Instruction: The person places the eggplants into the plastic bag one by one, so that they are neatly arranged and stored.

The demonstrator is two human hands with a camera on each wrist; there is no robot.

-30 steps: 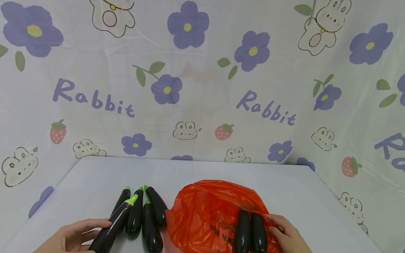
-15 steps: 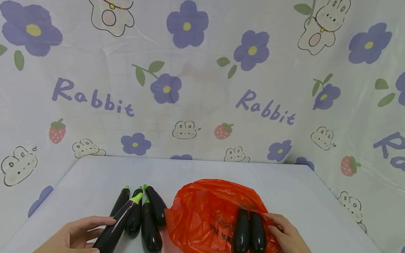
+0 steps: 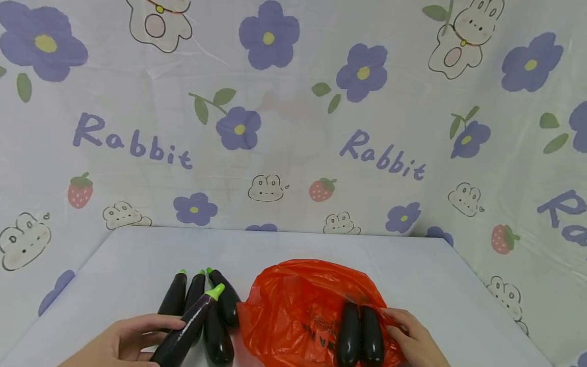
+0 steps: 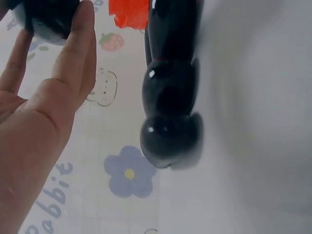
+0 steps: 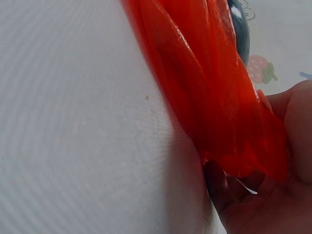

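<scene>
My left hand point(image 3: 130, 339) grips a dark eggplant point(image 3: 190, 323) around its lower part, its bright green stem end tilted up and to the right. In the left wrist view that eggplant point(image 4: 48, 19) shows only partly between thumb and fingers. Several more eggplants point(image 3: 217, 339) lie side by side on the table, just right of and beyond this hand. An open red plastic bag point(image 3: 284, 311) spreads to their right, with two eggplants point(image 3: 349, 334) lying at its right side. My right hand point(image 3: 415, 339) holds the bag's right edge, the gathered film point(image 5: 224, 107) between thumb and fingers.
A white table point(image 3: 412, 275) carries everything, and its far edge meets a hanging cloth point(image 3: 293, 153) printed with purple flowers, rabbits and strawberries. The bag's left edge reaches close to the nearest loose eggplants.
My left hand has moved to the right with its eggplant, which now overlaps the loose ones more. The right hand keeps its hold on the bag. The head view shifts slightly.
</scene>
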